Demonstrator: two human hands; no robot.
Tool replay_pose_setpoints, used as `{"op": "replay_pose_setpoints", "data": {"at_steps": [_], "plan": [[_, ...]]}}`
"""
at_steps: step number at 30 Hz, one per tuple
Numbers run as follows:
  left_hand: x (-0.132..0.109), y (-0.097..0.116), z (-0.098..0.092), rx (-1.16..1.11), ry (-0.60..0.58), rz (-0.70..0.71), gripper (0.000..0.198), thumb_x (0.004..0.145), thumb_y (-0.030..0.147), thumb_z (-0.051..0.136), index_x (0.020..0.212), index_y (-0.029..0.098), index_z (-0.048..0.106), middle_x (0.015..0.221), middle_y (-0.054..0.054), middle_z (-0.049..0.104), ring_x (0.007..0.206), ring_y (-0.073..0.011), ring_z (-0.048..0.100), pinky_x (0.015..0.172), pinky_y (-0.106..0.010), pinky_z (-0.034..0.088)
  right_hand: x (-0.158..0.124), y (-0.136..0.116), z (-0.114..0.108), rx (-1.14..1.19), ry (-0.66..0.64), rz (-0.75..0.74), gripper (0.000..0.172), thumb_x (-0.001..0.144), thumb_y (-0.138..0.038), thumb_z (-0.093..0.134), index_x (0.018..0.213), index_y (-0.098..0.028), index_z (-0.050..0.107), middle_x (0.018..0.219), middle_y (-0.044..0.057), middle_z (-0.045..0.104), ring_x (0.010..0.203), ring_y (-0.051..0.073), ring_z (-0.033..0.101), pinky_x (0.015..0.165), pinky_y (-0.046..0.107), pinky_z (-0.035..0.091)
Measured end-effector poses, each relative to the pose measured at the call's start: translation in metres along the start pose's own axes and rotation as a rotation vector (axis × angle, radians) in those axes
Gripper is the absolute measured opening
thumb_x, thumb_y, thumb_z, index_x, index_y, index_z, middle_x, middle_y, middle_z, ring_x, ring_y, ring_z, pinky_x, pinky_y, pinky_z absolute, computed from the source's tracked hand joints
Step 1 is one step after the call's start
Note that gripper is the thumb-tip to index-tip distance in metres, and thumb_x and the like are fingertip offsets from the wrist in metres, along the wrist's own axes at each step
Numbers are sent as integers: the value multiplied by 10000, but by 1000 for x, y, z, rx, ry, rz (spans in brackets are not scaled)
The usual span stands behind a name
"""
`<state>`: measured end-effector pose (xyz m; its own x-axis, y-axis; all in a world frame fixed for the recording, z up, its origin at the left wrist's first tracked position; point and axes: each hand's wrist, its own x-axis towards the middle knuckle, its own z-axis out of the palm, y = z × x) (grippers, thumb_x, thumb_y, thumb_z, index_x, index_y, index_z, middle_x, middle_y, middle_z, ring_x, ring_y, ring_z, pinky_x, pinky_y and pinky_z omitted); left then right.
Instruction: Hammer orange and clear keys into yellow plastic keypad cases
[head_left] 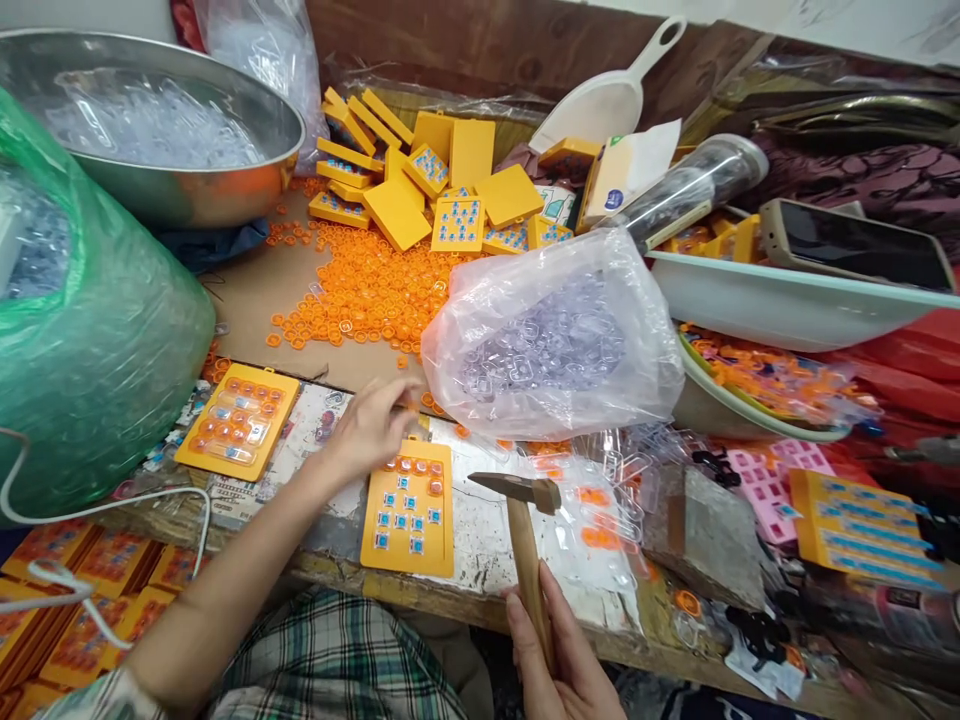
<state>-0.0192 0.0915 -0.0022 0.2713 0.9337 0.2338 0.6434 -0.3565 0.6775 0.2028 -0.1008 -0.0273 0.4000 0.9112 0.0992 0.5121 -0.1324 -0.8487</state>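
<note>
A yellow plate (409,510) with blue and orange keys lies on the bench edge in front of me. My left hand (373,425) hovers over its top edge, fingers pinched on a small orange piece. My right hand (559,655) grips the wooden handle of a small hammer (525,510), whose head hangs just right of the plate. A second yellow plate (238,421) filled with orange keys lies to the left.
Loose orange caps (360,295) and stacked yellow plates (420,180) cover the back. A clear bag of transparent caps (555,340) sits right of centre, a green bag (82,340) and metal bowl (150,130) at left, and trays and a phone (855,245) at right.
</note>
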Motion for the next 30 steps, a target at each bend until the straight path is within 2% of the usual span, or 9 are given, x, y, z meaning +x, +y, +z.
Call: {"op": "replay_pose_setpoints", "data": {"at_steps": [3,6,12,15,18,21,25,27,30], "plan": [[-52,19,-5,-106,-60,77,345,831,145,551,1172,190,531,912,-50,646,887,-191,607,821,-359,518,-2,-5,-5,-37,-58,-216,466,810,-175,651,1261,-279,591,1185,21,673,967,220,694,898,324,556],[-78,27,-3,-88,-117,84,346,847,138,529,1185,208,520,906,-48,641,872,-196,608,796,-379,526,-2,-17,-6,-72,-158,-367,558,819,-101,613,1324,-320,519,1196,10,666,964,211,693,876,319,566],[-75,21,7,-37,-101,92,374,827,144,564,1195,190,517,904,-59,666,839,-208,634,768,-395,545,2,-33,-6,-155,-273,-528,655,845,-46,542,1407,-348,392,1125,22,685,935,166,690,800,256,566],[-80,20,10,-48,-65,53,379,813,140,576,1185,181,523,884,-56,690,833,-212,655,773,-402,553,4,-32,-7,-236,-397,-501,611,870,-76,505,1412,-333,388,1062,32,697,895,144,696,726,201,561],[-85,20,7,-108,-52,18,395,815,162,589,1203,185,518,867,-42,709,827,-203,668,783,-391,558,4,-29,-5,-187,-396,-421,556,874,-115,523,1383,-324,444,1096,27,694,919,147,693,769,203,558],[-69,16,-1,-156,-20,-4,389,824,197,596,1208,192,536,926,-48,713,831,-180,665,794,-354,557,2,-24,-3,-69,-265,-297,482,853,-160,584,1312,-301,542,1171,21,678,981,178,684,871,253,546],[-3,1,0,3,169,-86,199,852,146,520,991,156,661,1021,-91,694,955,-204,628,885,-357,509,4,-18,0,5,-53,-68,436,807,-270,659,1239,-229,616,1197,41,665,1025,229,671,944,329,517],[31,-8,6,49,138,-107,207,806,81,535,940,145,679,1056,-96,681,1008,-220,603,919,-356,483,5,-15,1,29,-25,34,444,784,-330,679,1205,-195,643,1175,56,675,1023,253,670,941,352,519],[60,-19,15,47,60,-108,177,776,57,539,794,143,693,850,-75,696,861,-212,625,825,-335,507,5,-11,2,40,-35,118,461,759,-373,695,1178,-184,662,1183,62,669,1041,273,658,973,380,493]]}}
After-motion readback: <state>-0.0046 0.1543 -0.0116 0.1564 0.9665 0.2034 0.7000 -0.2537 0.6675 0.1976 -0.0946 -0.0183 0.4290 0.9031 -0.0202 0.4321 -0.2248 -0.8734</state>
